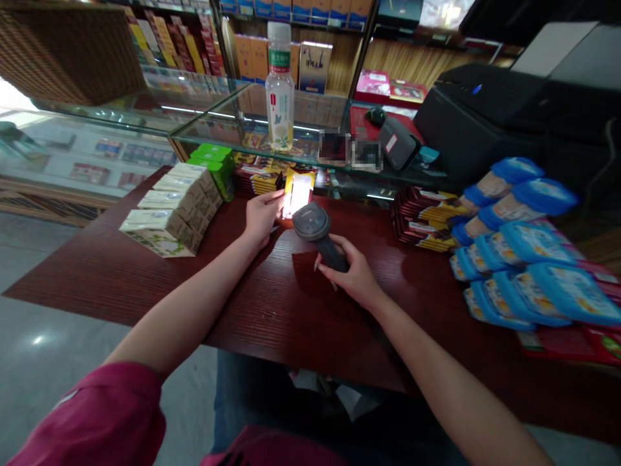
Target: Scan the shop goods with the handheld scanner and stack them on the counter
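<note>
Glare-whitened packet (299, 193), print unreadable.

Dark grey scanner (313, 223) and yellow packet (292, 184), the packet's face bleached white by glare, over a reddish-brown, wood-grained table (272, 310).

Clockwise round the view: at two o'clock, a black machine (495, 123) with a small blue light; toward three, jars (502, 210) with bright blue lids and tan bodies, sky-blue tubs (538, 278) with orange-and-white markings, and stacked packs (422, 223) in maroon and yellow; at eight, a magenta sleeve (107, 408); past nine, off-white cartons (179, 200) with green print; at ten, vivid green cartons (212, 157) and a brown woven-pattern basket (68, 52); before twelve, a clear bottle (280, 97), white-capped, banded green and red.
</note>
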Motion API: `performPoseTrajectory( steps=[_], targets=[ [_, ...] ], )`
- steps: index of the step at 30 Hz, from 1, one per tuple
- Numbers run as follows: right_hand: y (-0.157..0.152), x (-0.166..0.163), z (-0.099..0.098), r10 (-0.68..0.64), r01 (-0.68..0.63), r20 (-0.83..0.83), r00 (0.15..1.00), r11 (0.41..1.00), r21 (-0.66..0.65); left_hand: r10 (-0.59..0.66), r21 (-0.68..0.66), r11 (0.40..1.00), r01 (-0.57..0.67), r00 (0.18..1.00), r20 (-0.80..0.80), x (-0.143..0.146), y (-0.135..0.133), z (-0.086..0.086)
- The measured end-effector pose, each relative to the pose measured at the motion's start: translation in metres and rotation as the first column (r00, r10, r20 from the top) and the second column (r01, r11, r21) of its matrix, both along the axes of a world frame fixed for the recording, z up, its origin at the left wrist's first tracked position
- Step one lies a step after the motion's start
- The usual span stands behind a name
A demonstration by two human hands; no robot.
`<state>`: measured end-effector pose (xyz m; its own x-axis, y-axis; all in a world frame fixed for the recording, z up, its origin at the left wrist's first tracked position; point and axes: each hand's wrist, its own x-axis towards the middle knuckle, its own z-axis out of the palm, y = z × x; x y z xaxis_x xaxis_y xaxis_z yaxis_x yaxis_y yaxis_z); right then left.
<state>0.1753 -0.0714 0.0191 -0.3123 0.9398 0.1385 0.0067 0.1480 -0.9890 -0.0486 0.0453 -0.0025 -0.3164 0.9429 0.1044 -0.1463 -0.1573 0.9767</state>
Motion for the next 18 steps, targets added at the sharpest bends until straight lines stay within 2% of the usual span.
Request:
performPoseTrajectory(
  steps=[4, 6, 8, 10, 13, 18],
  targets=[
    [0.001, -0.003, -0.006, -0.053, 0.052, -0.095, 0.994, 0.999, -0.015, -0.017, 0.000, 1.000, 0.017, 1.000, -0.004, 0.001, -0.004, 0.005],
    [0.000, -0.001, -0.008, -0.156, 0.154, -0.145, 0.977, 0.988, -0.029, 0.009, 0.038, 0.999, -0.005, 0.995, -0.098, 0.002, -0.011, 0.010],
    [-0.004, 0.008, -0.008, -0.265, 0.255, -0.186, 0.946, 0.964, -0.076, 0.066, 0.136, 0.990, -0.030, 0.961, -0.269, 0.006, -0.019, 0.015],
    [-0.014, 0.024, -0.006, -0.372, 0.350, -0.217, 0.903, 0.927, -0.132, 0.108, 0.250, 0.968, 0.007, 0.890, -0.444, 0.016, -0.028, 0.021],
    [-0.039, 0.058, -0.004, -0.507, 0.470, -0.239, 0.828, 0.861, -0.196, 0.097, 0.344, 0.921, 0.183, 0.747, -0.657, 0.048, -0.037, 0.029],
    [-0.080, 0.108, 0.001, -0.639, 0.584, -0.247, 0.728, 0.768, -0.265, 0.119, 0.390, 0.779, 0.491, 0.495, -0.861, 0.138, -0.038, 0.043]
  ],
)
